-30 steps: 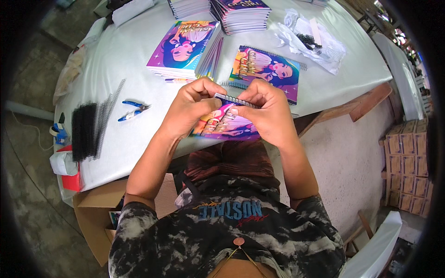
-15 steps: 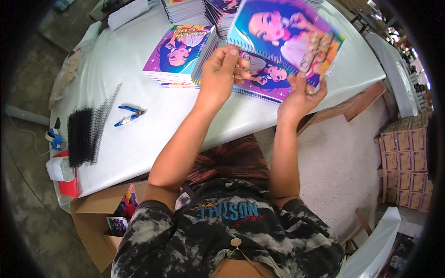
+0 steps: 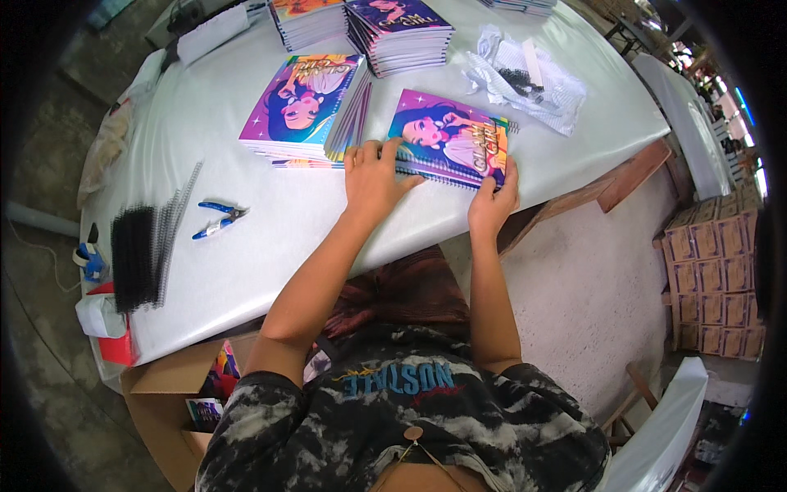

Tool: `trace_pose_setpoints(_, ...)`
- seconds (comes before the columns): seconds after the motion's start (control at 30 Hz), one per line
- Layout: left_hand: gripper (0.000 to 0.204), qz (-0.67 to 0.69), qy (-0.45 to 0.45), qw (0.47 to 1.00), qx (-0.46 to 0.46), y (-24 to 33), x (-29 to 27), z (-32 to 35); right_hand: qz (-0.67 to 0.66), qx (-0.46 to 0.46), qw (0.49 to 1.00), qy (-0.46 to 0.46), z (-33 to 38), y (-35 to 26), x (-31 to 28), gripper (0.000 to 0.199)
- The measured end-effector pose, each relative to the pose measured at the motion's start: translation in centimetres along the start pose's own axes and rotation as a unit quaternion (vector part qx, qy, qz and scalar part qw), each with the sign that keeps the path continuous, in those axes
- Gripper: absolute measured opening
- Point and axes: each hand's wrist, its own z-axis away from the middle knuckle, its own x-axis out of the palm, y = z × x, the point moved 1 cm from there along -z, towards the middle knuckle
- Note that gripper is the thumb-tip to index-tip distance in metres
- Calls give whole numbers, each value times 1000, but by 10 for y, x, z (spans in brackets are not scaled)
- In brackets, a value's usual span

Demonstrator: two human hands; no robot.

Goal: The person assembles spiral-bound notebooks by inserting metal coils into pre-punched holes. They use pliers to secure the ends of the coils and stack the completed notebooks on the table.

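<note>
A spiral-bound notebook (image 3: 449, 131) lies on a second notebook (image 3: 449, 170) near the worktop (image 3: 275, 254)'s front edge — my right hand (image 3: 496, 205) pinching its near right corner, my left hand (image 3: 375, 182) open, thumb spread, at its left corner. Leftward: a notebook stack (image 3: 302, 102), blue-handled cutters (image 3: 219, 222), then black binding coils (image 3: 141, 256) by the worktop's left edge.

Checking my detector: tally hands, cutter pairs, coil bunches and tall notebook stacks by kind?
Left hand, right hand: 2
Blue-handled cutters: 1
Dark coil bunch: 1
Tall notebook stacks: 3
Total: 7
Pile cut off at top edge: not counted.
</note>
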Motion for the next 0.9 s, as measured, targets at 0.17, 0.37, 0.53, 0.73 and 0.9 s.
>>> trace_pose_setpoints(0.17,56,31,-45,997,-52,2,-7,1,-19,-30,999,19,2,5,0,48)
trace_pose_setpoints(0.37,60,-67,66,995,38,6,-55,-5,13,10,1000,-2,10,-5,-10,58)
trace_pose_setpoints(0.53,50,-157,45,986,35,-66,-110,-1,-35,-131,989,58,12,-43,-19,57)
trace_pose_setpoints(0.73,16,160,41,985,-51,-44,-190,52,-427,-29,867,-255,14,-93,6,70)
trace_pose_setpoints(0.9,15,363,-20,924,-121,-54,-218,102,-544,20,671,-503,21,-114,-10,21)
